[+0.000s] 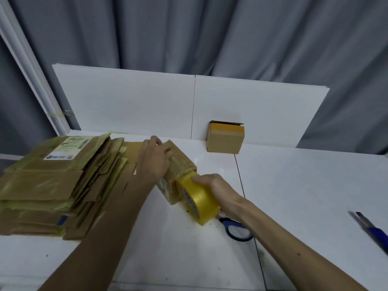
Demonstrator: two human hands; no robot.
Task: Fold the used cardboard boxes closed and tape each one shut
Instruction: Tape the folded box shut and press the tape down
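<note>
Cardboard box (183, 163) in left grip (156, 158), tape roll (200, 199) in right grip (219, 190), on white table (298, 185) before grey curtain (189, 32).

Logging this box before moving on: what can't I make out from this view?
Head view only:
- Seam of the box: covered by the left hand and tape roll.
- Blades of the scissors: hidden under the right hand and its forearm.
- Blue knife: blurred, cut off by the right edge.
- Label on the flattened stack: print too small.

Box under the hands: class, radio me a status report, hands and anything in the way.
Left hand holds box. Right hand grips tape roll at its near end. Scissors beside the roll, not blocking.
</note>
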